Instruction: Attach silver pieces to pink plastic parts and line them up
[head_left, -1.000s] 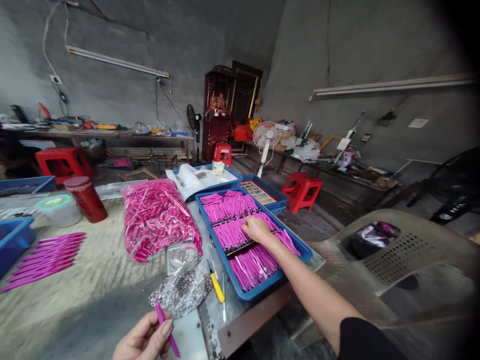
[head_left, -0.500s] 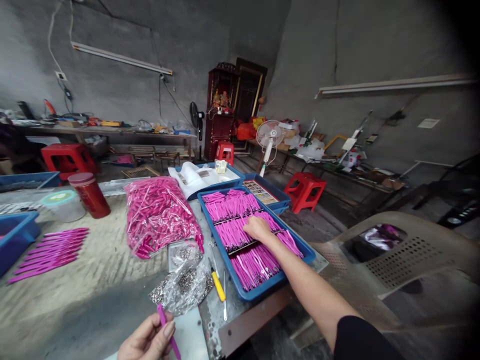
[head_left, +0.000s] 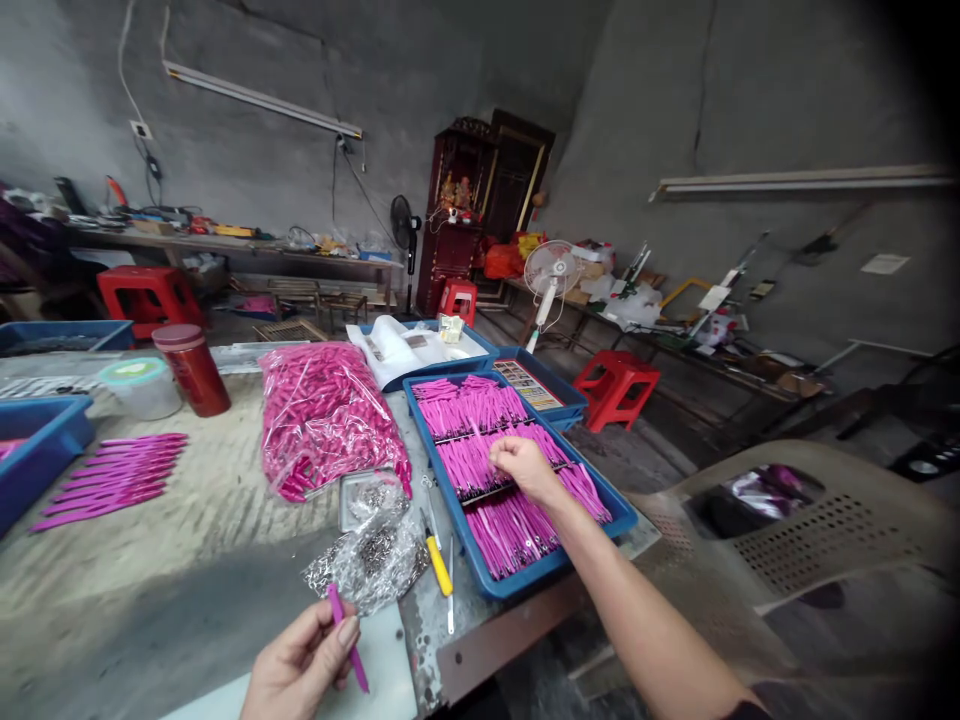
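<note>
Between the thumb and fingers of my left hand (head_left: 304, 655) is a slim purple plastic handle (head_left: 347, 640), tilted, above a pale sheet (head_left: 382, 660) at the table's front edge. My right hand (head_left: 523, 465) is closed in a pinch over a blue tray (head_left: 517, 587). A blurred purple strip (head_left: 477, 432) seems to stick out from its fingertips. Rows of slim purple pieces (head_left: 510, 535) with dark or metal ends fill the tray. Near my left hand lies a clear bag of small metal parts (head_left: 371, 560), beside a yellow-handled screwdriver (head_left: 439, 567).
A clear bag of magenta pieces (head_left: 330, 420) stands mid-table. To the left are a row of purple handles (head_left: 120, 478), a red-brown jar (head_left: 193, 370), a lidded tub (head_left: 140, 388) and a blue bin (head_left: 45, 450). A plastic chair (head_left: 795, 520) stands at the right.
My right hand has lifted slightly from the pieces in the tray, with a blurred strip at its fingers. My left hand still holds the purple handle; the view has shifted a little.
</note>
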